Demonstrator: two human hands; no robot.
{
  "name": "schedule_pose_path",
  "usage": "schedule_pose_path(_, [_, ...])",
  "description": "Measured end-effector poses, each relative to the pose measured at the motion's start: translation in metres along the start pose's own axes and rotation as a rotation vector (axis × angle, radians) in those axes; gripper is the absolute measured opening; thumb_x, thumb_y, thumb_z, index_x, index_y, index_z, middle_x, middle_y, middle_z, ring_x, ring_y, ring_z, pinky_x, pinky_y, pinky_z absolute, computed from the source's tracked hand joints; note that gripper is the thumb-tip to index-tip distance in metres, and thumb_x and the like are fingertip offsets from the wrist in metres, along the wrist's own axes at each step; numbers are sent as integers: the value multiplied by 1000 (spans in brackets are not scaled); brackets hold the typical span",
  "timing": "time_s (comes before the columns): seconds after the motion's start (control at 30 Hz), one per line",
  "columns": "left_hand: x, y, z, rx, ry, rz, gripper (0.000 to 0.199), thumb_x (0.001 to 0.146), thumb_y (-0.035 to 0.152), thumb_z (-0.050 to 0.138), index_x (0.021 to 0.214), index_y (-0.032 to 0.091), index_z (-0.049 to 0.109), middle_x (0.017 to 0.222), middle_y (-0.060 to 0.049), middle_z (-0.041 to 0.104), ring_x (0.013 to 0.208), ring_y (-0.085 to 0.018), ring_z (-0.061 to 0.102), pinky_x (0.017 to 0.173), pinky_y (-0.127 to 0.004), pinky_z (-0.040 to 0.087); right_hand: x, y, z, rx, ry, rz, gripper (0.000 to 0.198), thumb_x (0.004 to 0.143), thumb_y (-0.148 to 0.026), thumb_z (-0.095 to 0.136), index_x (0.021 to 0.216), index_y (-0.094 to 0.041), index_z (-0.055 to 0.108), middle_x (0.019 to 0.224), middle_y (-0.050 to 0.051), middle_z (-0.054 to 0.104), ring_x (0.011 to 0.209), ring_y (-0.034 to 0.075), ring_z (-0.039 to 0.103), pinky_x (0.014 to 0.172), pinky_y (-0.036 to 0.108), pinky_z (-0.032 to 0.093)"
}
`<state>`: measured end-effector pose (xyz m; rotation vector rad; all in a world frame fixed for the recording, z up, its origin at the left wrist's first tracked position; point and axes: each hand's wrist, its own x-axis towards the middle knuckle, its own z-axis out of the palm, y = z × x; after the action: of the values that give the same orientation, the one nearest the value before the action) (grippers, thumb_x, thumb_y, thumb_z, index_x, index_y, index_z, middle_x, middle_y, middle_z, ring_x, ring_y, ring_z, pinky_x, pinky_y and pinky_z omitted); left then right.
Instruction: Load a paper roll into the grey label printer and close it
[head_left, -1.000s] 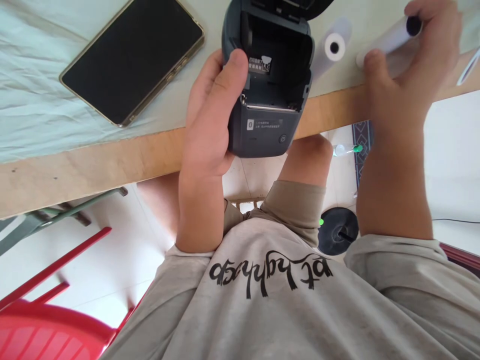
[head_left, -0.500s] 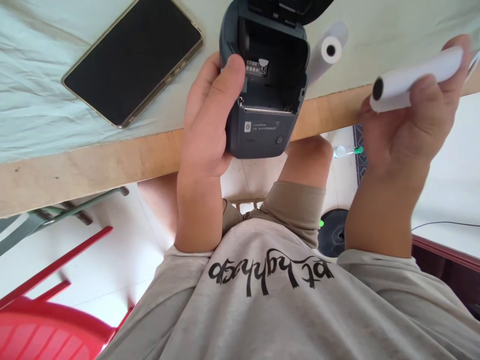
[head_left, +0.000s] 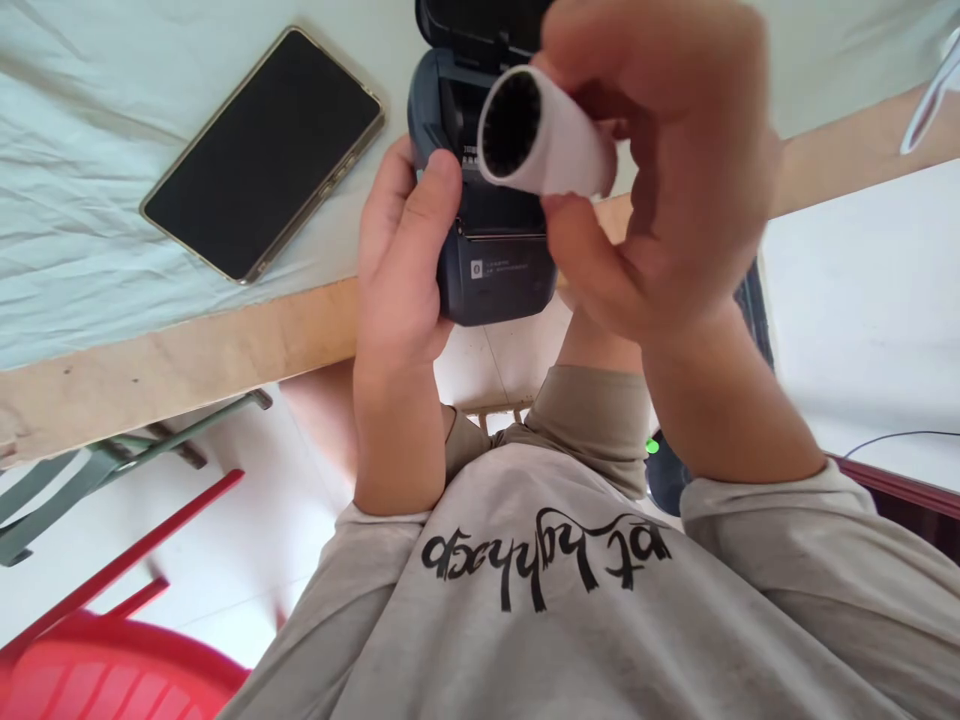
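Observation:
My left hand (head_left: 409,250) grips a dark portable printer (head_left: 499,280) by its left side, thumb on the rim. The printer's lid (head_left: 472,25) is swung up, and its paper bay faces me, partly hidden. In my right hand (head_left: 675,170) is a white paper roll (head_left: 574,140), pinched between thumb and fingers. The roll's dark hollow end points to the left, in front of the printer's bay. Whether roll and printer touch, I cannot tell.
A phone (head_left: 262,155) lies dark-screened on the pale cloth (head_left: 60,130) at the left. The wooden table edge (head_left: 300,325) runs below it. A red plastic chair (head_left: 112,670) and a green metal frame (head_left: 112,460) stand at lower left.
My right hand has brought the paper roll leftward, in front of the printer, turning its end toward me. The printer has shifted slightly left. A second roll on the table is now out of sight.

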<state>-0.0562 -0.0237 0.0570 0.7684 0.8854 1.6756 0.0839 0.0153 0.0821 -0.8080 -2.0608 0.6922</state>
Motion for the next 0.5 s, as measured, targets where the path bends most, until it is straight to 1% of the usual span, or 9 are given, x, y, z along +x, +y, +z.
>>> schedule_pose_path(0.1, [-1, 1, 0, 26, -4, -4, 21, 82, 42, 57, 88, 22, 62, 91, 0, 66, 99, -16, 63, 77, -25, 53, 5, 4, 2, -269, -4, -135, 31, 86, -23, 38, 116, -23, 47, 119, -7, 53, 116, 0, 55, 101, 18, 48])
schedule_pose_path(0.13, [-2, 1, 1, 44, -5, -6, 23, 82, 45, 56, 88, 23, 62, 90, 0, 66, 100, -16, 63, 75, -25, 53, 5, 6, 2, -331, -7, -145, 29, 85, -21, 40, 113, -23, 47, 119, -7, 54, 113, 1, 56, 99, 20, 48])
schedule_pose_path(0.2, [-3, 2, 2, 76, -7, -5, 28, 81, 50, 54, 84, 24, 62, 86, 0, 65, 98, -16, 63, 74, -25, 52, 4, 10, 3, -353, -14, -146, 21, 84, -20, 43, 103, -21, 49, 120, -9, 55, 113, 2, 57, 101, 23, 49])
schedule_pose_path(0.27, [-2, 1, 1, 63, -9, -4, 31, 79, 55, 54, 81, 24, 62, 82, 0, 64, 97, -16, 63, 76, -26, 53, 2, 13, 3, -354, 15, -166, 14, 85, -21, 42, 93, -20, 53, 116, -9, 56, 110, 1, 57, 102, 24, 48])
schedule_pose_path(0.33, [0, -2, -3, 41, -12, 4, 36, 78, 57, 53, 83, 23, 62, 84, -2, 64, 104, -19, 63, 81, -28, 55, -2, 15, 4, -352, 72, -199, 13, 84, -23, 44, 88, -20, 56, 105, -5, 56, 104, 2, 56, 95, 25, 49])
schedule_pose_path(0.37, [2, -4, -7, 51, -37, 27, 38, 79, 58, 52, 89, 23, 63, 89, -3, 65, 107, -20, 63, 84, -28, 55, -5, 15, 5, -349, 89, -216, 12, 83, -23, 46, 88, -21, 57, 99, -3, 55, 98, 3, 55, 89, 24, 48])
schedule_pose_path(0.43, [7, -9, -16, 110, -145, 90, 41, 76, 57, 58, 104, 28, 60, 102, 0, 66, 107, -20, 63, 84, -28, 57, -11, 16, 5, -341, 73, -251, 12, 80, -23, 50, 89, -23, 58, 93, -1, 54, 91, 3, 53, 82, 24, 46])
schedule_pose_path(0.47, [10, -11, -20, 170, -244, 148, 46, 74, 52, 64, 114, 33, 56, 112, 4, 65, 104, -18, 64, 80, -26, 57, -14, 16, 5, -339, 48, -267, 13, 79, -23, 51, 90, -24, 58, 92, -1, 54, 90, 4, 52, 81, 25, 45])
schedule_pose_path(0.5, [12, -12, -24, 209, -291, 201, 52, 68, 43, 73, 117, 38, 54, 117, 8, 63, 101, -17, 65, 74, -24, 57, -18, 15, 5, -342, 12, -281, 15, 78, -24, 53, 92, -25, 58, 92, -1, 55, 89, 5, 52, 82, 26, 45])
